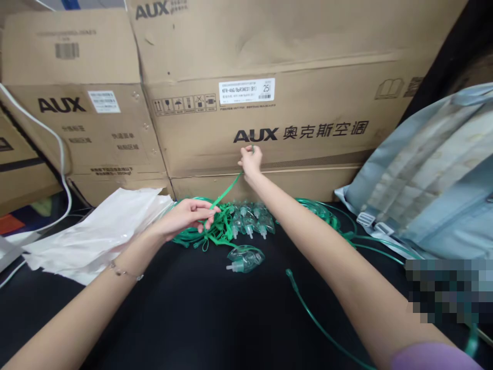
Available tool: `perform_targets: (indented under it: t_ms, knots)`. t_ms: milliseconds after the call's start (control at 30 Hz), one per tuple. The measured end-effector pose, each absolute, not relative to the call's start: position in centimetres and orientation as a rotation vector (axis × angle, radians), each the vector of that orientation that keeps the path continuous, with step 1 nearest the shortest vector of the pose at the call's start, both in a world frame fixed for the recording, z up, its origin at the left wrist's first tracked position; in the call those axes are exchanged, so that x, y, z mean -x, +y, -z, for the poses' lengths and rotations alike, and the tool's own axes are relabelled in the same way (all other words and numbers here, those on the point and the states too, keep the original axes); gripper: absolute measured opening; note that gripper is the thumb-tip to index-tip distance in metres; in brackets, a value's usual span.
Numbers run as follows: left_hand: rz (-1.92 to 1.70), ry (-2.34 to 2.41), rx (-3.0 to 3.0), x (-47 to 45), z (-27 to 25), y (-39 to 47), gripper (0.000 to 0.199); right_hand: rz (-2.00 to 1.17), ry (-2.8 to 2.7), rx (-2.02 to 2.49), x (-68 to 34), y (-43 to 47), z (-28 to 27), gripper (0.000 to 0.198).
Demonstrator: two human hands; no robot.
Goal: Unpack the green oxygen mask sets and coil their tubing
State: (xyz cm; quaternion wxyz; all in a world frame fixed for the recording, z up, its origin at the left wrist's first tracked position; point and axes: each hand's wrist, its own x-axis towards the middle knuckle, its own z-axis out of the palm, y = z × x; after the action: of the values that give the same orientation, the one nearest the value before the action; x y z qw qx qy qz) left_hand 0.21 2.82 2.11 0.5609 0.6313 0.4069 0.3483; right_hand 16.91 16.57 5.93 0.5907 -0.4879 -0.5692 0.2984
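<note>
A flat green elastic strap [227, 190] stretches at a slant between my two hands. My left hand [192, 215], with a bracelet on its wrist, pinches the lower end above a heap of green straps [219, 226]. Higher up, in front of the large carton, my right hand [251, 160] is closed on the upper end. Below my hands a clear green oxygen mask [246, 258] lies on its side on the black surface. Several more masks [250, 218] sit in a cluster behind it, partly overlapping.
Large brown cartons [200, 139] stand along the back. White plastic bags [108, 226] lie at the left, near a white cable [61, 154]. Coiled green tubing [319, 213] rests behind my right arm, a loose tube [311, 316] in front. A light blue backpack [442, 180] leans at the right.
</note>
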Motion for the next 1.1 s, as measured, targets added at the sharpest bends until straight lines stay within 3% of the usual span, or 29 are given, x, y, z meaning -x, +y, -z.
perform_targets:
  t_ms: [233,433,533,700,800,833,967,1100]
  knots:
    - [-1.268,0.853,-1.339,-1.4,-5.0,7.1,0.009,-0.55,-1.724,1.221,-18.3,15.8,-1.2,0.002]
    - [-1.409,0.854,-1.585,-3.7,-7.2,9.0,0.013,-0.485,-1.972,1.329,-16.7,15.6,-0.5,0.02]
    - [-1.281,1.215,-1.915,-3.1,-3.7,7.8,0.025,-0.429,-2.059,1.369,-18.1,15.2,-1.6,0.016]
    - [-1.063,1.524,-2.084,-2.1,2.1,4.3,0.018,-0.423,-2.264,1.265,-21.7,9.7,-2.7,0.022]
    - [-0.968,1.561,-2.371,-3.3,2.3,3.3,0.045,-0.522,-2.502,1.088,-22.8,4.4,-1.8,0.018]
    - [-0.867,1.548,-2.53,-3.9,2.1,3.3,0.05,-0.539,-2.629,0.999,-23.1,2.7,-1.3,0.026]
    - [-0.496,1.56,-2.848,-5.7,3.0,3.8,0.035,-0.592,-2.747,0.898,-24.1,-1.9,1.0,0.048]
    - [-0.463,1.67,-2.851,-5.6,4.3,3.9,0.03,-0.729,-2.569,0.98,-27.1,-3.1,1.4,0.031]
